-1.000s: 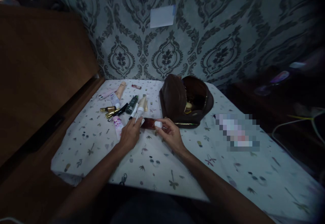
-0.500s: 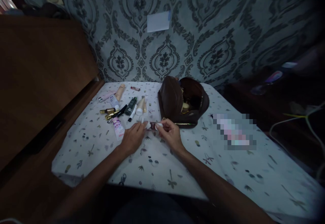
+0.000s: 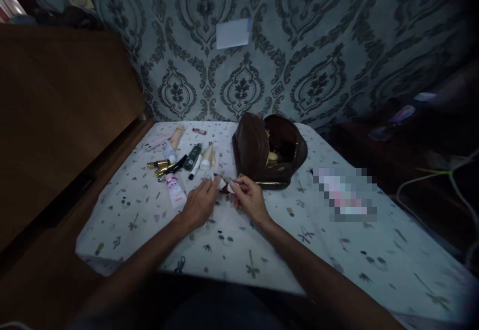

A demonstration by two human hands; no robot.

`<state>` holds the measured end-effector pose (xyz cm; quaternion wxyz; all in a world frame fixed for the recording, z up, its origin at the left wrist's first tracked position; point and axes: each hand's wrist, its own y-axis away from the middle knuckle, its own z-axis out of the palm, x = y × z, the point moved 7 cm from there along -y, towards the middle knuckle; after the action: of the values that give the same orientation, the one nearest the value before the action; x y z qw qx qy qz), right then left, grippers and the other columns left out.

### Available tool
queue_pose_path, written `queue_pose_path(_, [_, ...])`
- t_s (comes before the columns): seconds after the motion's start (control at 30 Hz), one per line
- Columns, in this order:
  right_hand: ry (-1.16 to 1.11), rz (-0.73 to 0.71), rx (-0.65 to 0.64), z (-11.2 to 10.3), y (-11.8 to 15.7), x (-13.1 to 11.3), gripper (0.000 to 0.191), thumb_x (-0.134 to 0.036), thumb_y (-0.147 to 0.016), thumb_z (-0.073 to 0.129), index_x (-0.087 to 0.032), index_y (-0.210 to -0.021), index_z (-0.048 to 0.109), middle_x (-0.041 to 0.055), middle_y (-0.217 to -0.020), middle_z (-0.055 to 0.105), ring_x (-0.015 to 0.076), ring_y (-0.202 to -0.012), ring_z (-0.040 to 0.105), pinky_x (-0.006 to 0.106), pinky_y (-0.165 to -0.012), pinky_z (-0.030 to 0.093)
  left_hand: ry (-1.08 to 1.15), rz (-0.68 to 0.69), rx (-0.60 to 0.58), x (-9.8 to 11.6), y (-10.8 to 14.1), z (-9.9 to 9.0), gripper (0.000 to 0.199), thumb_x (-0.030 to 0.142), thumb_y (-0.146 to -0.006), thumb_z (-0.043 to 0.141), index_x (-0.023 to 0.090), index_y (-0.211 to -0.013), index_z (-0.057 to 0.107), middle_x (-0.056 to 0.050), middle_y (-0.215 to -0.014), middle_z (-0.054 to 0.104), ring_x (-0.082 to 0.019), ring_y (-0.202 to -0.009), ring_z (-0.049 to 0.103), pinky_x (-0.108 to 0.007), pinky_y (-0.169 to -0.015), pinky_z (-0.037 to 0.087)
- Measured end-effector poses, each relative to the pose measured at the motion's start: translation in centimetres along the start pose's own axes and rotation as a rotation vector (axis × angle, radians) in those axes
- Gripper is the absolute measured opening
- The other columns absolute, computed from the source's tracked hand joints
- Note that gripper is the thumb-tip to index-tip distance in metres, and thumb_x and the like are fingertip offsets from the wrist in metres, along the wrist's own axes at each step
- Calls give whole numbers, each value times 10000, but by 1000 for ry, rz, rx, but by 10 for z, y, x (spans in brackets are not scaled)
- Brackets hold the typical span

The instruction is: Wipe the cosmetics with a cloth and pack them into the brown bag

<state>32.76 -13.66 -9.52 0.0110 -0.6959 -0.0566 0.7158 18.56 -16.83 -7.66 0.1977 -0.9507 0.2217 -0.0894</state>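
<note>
Both my hands meet in front of the brown bag, closed on a small brown-and-white packet or tube [image 3: 223,186]; its exact kind is too small to make out. My left hand [image 3: 201,201] pinches its left end, and my right hand [image 3: 249,198] grips the right end, with fingers partly covering it. The brown cosmetic bag [image 3: 251,146] stands unzipped just behind my right hand, with a few items showing inside. Left of it lie a dark green bottle [image 3: 193,156], a cream tube [image 3: 206,157] and a white tube with a pink cap [image 3: 175,190].
Several more cosmetics lie at the left, among them a peach tube [image 3: 176,136], a gold-and-black tube [image 3: 164,170] and a small red item [image 3: 199,131]. A pixelated object [image 3: 340,193] lies right on the patterned tablecloth [image 3: 239,250]. A wooden cabinet [image 3: 67,120] borders the left.
The brown-and-white item has tilted between my hands and less of it shows. The fingers of my right hand have shifted on it; the bag and cosmetics have stayed put.
</note>
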Motion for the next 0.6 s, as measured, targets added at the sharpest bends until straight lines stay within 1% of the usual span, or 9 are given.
queue_pose_path(0.1, [-32,59,-3,1,0,3,443,-607,-694,720,-211,-786,543,-66,-452,552,106,-312,473,200,-319,323,-31,89,-56,19,3,1,544,146,-980,374,173,-1498,208,-111,-1102,605,-230,-1057,602,-286,-740,533])
queue_pose_path(0.17, [-65,116,2,1,-1,6,466,-623,-667,727,-209,-774,541,-52,-459,573,111,-309,483,194,-302,305,-32,126,-95,23,6,4,590,116,-964,379,171,-1510,161,-111,-1100,600,-232,-1045,600,-285,-715,527])
queue_pose_path(0.23, [-106,173,13,0,-2,10,500,-648,-629,733,-207,-746,529,-37,-471,593,113,-310,492,192,-294,308,-18,101,-120,16,8,8,611,88,-945,381,161,-1510,160,-116,-1094,604,-235,-1035,600,-291,-705,525])
queue_pose_path(0.33, [-164,226,21,0,-3,14,519,-655,-599,741,-204,-716,511,-27,-484,605,103,-316,493,182,-291,315,65,-51,-77,-7,6,12,545,123,-959,360,157,-1490,243,-130,-1102,611,-238,-1043,598,-321,-765,532])
queue_pose_path(0.4, [-207,240,19,0,-3,15,511,-641,-601,745,-203,-706,504,-27,-487,606,92,-319,487,174,-292,313,227,-168,-1,-24,3,9,472,200,-984,343,160,-1454,337,-143,-1148,605,-245,-1085,583,-370,-868,519])
queue_pose_path(0.5, [-285,242,4,2,-3,15,497,-613,-601,756,-200,-698,497,-29,-487,605,80,-318,469,166,-290,299,722,-387,108,-47,-1,4,397,330,-966,440,165,-1318,522,-136,-1232,583,-263,-1211,509,-432,-1071,384])
queue_pose_path(0.53, [-311,246,-12,3,-3,15,491,-604,-603,760,-200,-702,499,-29,-488,607,77,-319,464,164,-291,292,877,-456,122,-51,-2,5,377,376,-945,490,166,-1245,581,-125,-1213,597,-266,-1212,504,-430,-1096,351])
queue_pose_path(0.57, [-333,254,-36,5,-3,15,484,-594,-606,764,-199,-705,500,-29,-488,609,75,-319,459,163,-292,285,1001,-511,121,-53,-4,5,371,426,-921,534,165,-1166,627,-112,-1159,624,-266,-1177,523,-423,-1093,350])
queue_pose_path(0.6, [-348,263,-64,8,-2,14,478,-585,-611,767,-199,-709,503,-29,-487,610,74,-318,455,162,-293,278,1090,-550,111,-53,-5,6,383,477,-896,565,162,-1095,655,-98,-1083,651,-262,-1113,555,-413,-1064,379])
